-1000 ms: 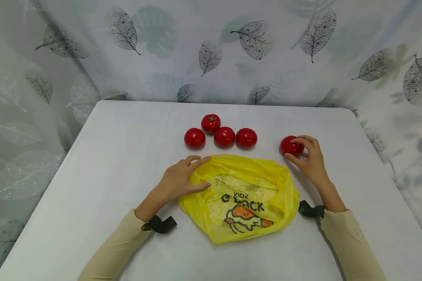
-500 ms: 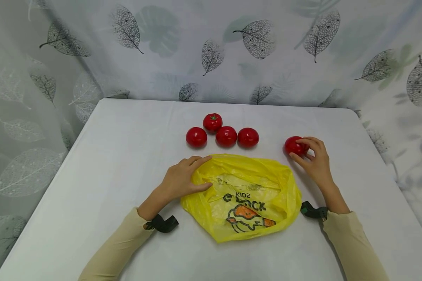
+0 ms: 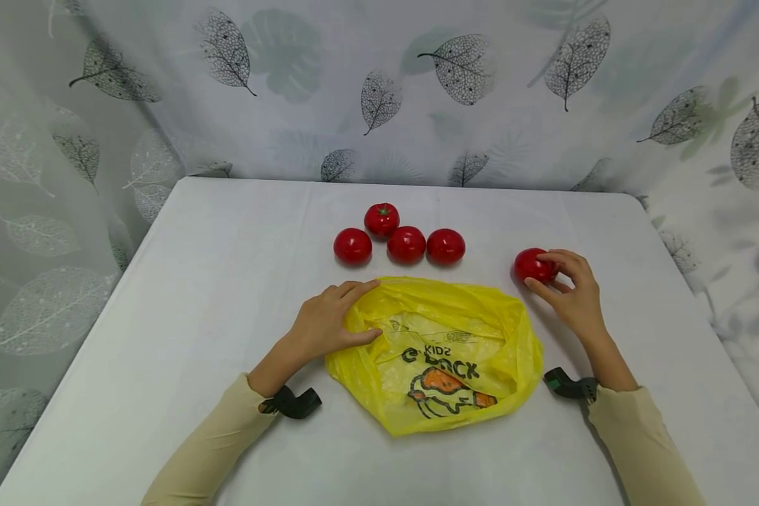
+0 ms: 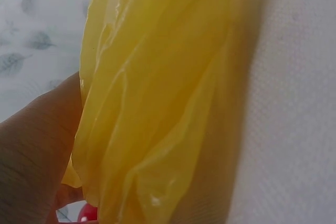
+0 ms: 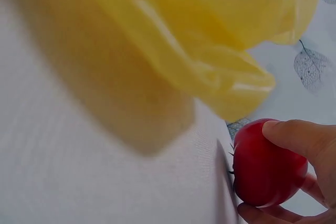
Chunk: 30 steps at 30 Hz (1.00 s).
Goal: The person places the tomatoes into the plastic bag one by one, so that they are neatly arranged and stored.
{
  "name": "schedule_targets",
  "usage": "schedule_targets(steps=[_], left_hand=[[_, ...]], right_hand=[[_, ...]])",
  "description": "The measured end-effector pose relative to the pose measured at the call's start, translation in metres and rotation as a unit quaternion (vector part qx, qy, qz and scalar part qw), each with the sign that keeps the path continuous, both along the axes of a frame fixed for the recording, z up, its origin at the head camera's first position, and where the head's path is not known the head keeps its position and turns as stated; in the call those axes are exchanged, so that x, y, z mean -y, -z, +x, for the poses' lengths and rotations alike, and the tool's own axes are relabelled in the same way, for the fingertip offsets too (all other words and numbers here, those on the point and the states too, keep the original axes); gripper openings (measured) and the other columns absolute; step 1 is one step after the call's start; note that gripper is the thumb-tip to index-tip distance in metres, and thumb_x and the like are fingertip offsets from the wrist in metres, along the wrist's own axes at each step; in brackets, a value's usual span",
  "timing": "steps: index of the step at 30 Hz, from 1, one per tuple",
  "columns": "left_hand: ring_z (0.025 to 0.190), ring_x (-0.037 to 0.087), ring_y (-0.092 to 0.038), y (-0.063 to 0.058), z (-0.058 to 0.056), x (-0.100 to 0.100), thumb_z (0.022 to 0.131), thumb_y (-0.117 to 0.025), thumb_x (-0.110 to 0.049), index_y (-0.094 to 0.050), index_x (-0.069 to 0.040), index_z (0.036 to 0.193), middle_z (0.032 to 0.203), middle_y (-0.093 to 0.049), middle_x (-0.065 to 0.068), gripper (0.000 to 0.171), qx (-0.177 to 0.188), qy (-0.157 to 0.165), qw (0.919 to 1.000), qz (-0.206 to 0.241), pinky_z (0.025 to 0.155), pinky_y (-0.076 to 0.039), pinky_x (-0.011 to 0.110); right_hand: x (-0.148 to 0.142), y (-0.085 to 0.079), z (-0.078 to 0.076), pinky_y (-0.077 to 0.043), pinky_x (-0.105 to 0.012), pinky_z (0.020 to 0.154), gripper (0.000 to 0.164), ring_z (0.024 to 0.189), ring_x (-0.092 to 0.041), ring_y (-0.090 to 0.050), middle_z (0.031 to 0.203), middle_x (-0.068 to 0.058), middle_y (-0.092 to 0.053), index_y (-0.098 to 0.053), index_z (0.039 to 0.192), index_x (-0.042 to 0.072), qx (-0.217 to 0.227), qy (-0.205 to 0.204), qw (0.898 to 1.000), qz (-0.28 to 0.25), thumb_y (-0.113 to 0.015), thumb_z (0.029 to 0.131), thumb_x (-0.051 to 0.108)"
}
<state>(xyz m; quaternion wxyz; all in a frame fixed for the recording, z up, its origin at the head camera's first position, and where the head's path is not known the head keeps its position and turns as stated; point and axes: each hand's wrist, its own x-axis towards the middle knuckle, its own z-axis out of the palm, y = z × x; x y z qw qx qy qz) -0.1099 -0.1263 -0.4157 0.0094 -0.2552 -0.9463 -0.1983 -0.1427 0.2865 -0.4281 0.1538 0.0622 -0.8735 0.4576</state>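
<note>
A yellow plastic bag (image 3: pixel 455 351) with printed letters and a cartoon duck lies mouth open on the white table. My left hand (image 3: pixel 325 320) rests at its left edge, thumb and fingers spread apart along the rim. In the left wrist view, yellow film (image 4: pixel 152 98) hides most of that hand. Right of the bag, my right hand (image 3: pixel 572 292) grips a red tomato (image 3: pixel 534 265) between thumb and fingers. The right wrist view shows this tomato (image 5: pixel 265 169) low by the table surface, dark leaf tips at its table side; whether it touches is unclear.
Several more red tomatoes stand grouped behind the bag: a left one (image 3: pixel 353 247), a rear one (image 3: pixel 382 220) with its green stem up, a middle one (image 3: pixel 406 245) and a right one (image 3: pixel 445 247). A leaf-patterned curtain (image 3: pixel 411 133) hangs beyond the table (image 3: pixel 228 232).
My right hand and the tomato in it have shifted slightly right and toward me. The left hand and the bag keep their places; the head view has moved slightly.
</note>
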Motion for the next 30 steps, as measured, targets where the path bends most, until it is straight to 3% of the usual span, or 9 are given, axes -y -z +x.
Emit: schedule_targets(steps=[9,17,22,30], left_hand=[[0.102,0.025,-0.06,-0.001,0.001,-0.001,0.082,-0.066,-0.057,-0.044,-0.026,0.147,0.135,-0.057,0.004,0.075,0.002,-0.001,1.0,-0.001,0.073,-0.055,0.038],[0.104,0.025,-0.06,0.0,0.001,-0.001,0.082,-0.066,-0.057,-0.043,-0.026,0.147,0.136,-0.056,0.004,0.076,-0.001,-0.003,1.0,-0.004,0.071,-0.055,0.038],[0.103,0.025,-0.06,0.0,0.001,-0.002,0.082,-0.066,-0.057,-0.043,-0.026,0.147,0.136,-0.056,0.004,0.076,0.001,-0.005,1.0,-0.002,0.071,-0.055,0.037],[0.1,0.025,-0.059,-0.001,0.002,-0.003,0.082,-0.066,-0.057,-0.041,-0.026,0.148,0.136,-0.056,0.005,0.077,0.004,-0.007,1.0,0.001,0.07,-0.054,0.036]], right_hand=[[-0.004,-0.001,0.007,-0.043,-0.005,0.082,0.044,0.108,-0.001,-0.043,0.135,-0.017,-0.047,-0.062,0.124,0.001,-0.007,0.002,1.0,0.017,-0.075,0.083,0.001],[-0.003,-0.008,0.016,-0.044,-0.005,0.08,0.047,0.106,-0.001,-0.047,0.135,-0.02,-0.048,-0.062,0.124,-0.002,-0.024,-0.002,1.0,-0.007,-0.075,0.079,-0.007],[-0.002,-0.01,0.022,-0.045,-0.005,0.081,0.045,0.105,-0.003,-0.05,0.134,-0.013,-0.05,-0.063,0.123,-0.001,-0.039,-0.024,0.998,-0.038,-0.076,0.08,-0.005],[0.007,-0.026,0.035,-0.045,-0.006,0.081,0.046,0.108,-0.003,-0.051,0.133,-0.003,-0.052,-0.063,0.123,-0.001,-0.036,-0.029,0.999,-0.018,-0.075,0.079,-0.006]])
